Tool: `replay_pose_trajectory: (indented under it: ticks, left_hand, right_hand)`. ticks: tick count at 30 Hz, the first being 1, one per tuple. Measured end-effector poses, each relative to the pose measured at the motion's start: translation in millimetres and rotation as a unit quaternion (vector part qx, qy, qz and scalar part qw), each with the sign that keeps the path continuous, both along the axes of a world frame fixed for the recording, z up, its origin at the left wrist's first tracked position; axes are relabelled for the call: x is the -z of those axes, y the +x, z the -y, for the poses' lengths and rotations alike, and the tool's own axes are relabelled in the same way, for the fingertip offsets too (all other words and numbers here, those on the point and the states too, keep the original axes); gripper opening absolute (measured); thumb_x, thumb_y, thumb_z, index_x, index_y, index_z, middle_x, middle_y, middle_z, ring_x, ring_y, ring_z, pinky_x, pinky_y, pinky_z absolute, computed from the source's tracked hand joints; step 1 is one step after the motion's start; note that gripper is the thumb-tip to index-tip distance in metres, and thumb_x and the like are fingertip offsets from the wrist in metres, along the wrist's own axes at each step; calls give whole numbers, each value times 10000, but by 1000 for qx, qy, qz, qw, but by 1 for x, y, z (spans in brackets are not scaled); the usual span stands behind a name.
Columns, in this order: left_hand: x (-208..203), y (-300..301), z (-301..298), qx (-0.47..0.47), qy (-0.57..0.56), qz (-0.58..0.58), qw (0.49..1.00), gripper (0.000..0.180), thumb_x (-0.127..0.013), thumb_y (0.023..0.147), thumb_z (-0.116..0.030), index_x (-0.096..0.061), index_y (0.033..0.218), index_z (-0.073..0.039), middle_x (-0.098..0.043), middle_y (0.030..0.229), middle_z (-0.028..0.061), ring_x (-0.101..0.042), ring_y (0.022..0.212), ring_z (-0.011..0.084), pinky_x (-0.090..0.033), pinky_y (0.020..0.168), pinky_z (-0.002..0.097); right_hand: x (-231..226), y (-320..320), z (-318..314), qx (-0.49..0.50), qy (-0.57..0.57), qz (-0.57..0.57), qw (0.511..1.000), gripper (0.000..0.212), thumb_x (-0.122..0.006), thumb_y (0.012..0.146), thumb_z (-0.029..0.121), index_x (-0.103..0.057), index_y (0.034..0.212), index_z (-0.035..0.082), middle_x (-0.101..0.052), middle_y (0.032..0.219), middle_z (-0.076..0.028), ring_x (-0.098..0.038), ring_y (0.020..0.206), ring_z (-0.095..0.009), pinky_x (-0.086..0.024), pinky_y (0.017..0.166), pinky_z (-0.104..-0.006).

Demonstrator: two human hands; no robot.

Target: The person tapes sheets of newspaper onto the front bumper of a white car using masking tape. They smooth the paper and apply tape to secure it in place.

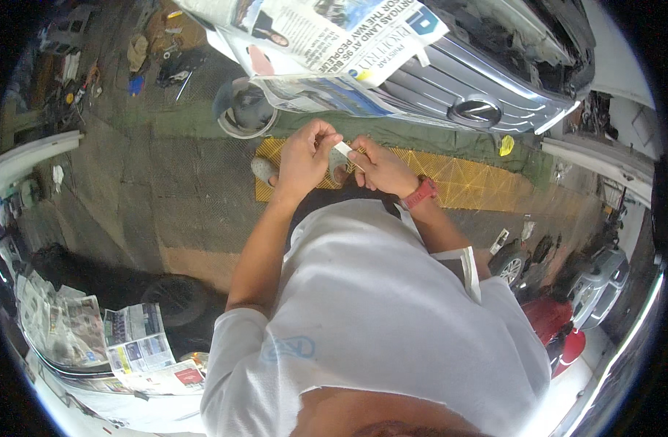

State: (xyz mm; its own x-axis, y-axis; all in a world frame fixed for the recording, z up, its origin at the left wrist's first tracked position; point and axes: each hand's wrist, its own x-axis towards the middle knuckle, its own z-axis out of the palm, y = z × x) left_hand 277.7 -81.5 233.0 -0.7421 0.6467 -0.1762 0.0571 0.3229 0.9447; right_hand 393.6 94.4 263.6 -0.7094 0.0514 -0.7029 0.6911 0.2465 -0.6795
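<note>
A short white strip (343, 148), which looks like tape, is stretched between my two hands above the yellow mat. My left hand (305, 160) pinches its upper left end between thumb and fingers. At the other end, the thumb and curled fingers of my right hand (385, 169) close on it; a red watch (421, 193) is on that wrist. Just beyond my hands, newspaper sheets (312, 44) cover part of a car front, and their lower edge hangs over its silver grille (450, 91).
A bucket (252, 133) stands on the floor ahead, left of the grille. Green cloth (181, 125) lies along the floor beside the yellow mat (450, 175). Behind me on the left, more newspaper (137, 339) covers another vehicle. A wheel (509, 264) is on the right.
</note>
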Motion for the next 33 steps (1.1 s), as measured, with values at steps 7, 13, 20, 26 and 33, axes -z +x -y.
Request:
replay_pose_trajectory:
  ticks: [7,13,20,26,33]
  left_hand:
    - [55,-9,-19,-151,38,-52,986,189,-647,1064,-191,-708,1073,-12,-746,943,133,-698,866,233,-542,829,378]
    - [18,23,-78,55,26,-103,993,182,-665,1033,-231,-736,1085,-72,-750,1032,155,-713,976,388,-561,831,475]
    - [57,-18,-115,179,-146,-458,858,320,-662,971,-162,-701,1289,-150,-742,923,125,-750,943,305,-596,775,450]
    - [67,-38,-138,345,-209,-488,774,486,-637,909,-113,-676,1390,-163,-757,882,110,-772,857,281,-607,716,442]
    - [56,-34,-153,391,-281,-489,727,424,-596,951,-110,-704,1358,-156,-786,876,93,-785,850,287,-607,722,421]
  right_hand:
    - [8,30,0,154,201,-278,926,326,-692,1038,250,-631,1285,47,-744,839,-125,-767,763,-308,-577,687,-438]
    - [70,23,-56,196,148,-131,960,334,-798,929,354,-760,967,25,-735,915,-225,-740,908,-377,-555,835,-450]
    - [125,43,-72,318,276,-142,896,212,-812,902,226,-740,963,36,-743,1063,-233,-719,967,-410,-556,846,-491]
    - [171,40,-76,225,362,-267,864,211,-820,879,214,-745,1028,86,-701,1155,-201,-702,1016,-423,-570,846,-518]
    - [186,33,-74,229,341,-255,876,214,-808,888,226,-754,1037,82,-700,1103,-204,-696,987,-441,-571,822,-528]
